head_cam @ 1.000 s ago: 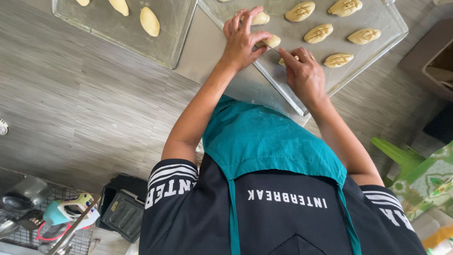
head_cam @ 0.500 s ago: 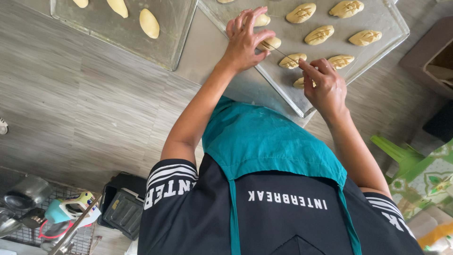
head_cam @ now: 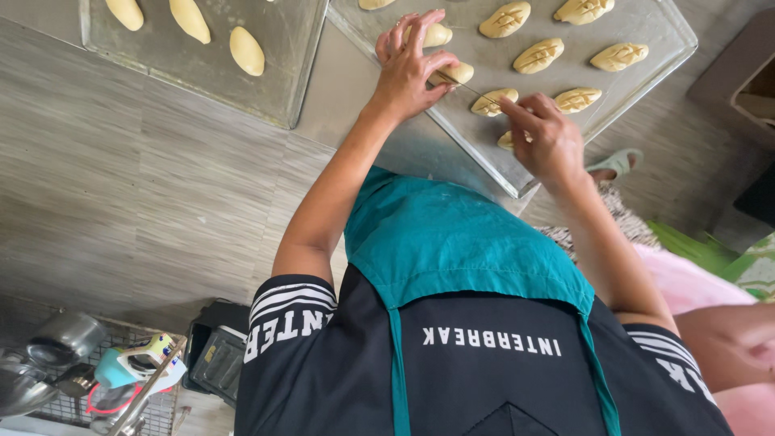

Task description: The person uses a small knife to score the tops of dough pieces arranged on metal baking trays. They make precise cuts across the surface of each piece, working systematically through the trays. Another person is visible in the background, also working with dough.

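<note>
A metal baking tray holds several oval dough pieces, most scored with crossed cuts. My left hand pins a plain dough piece at the tray's near left with its fingertips. My right hand pinches a thin blade, whose tip reaches toward that piece. Part of another scored piece is hidden beneath my right hand. My teal apron and black shirt fill the lower part of the view.
A second tray with smooth unscored dough lies at the upper left on the grey wood-look surface. A dish rack with pots, a black box, a sandalled foot and pink cloth surround me.
My right hand dropped back toward me, then came up slightly with the blade pointing left at the dough. My left hand stayed on the same dough piece.
</note>
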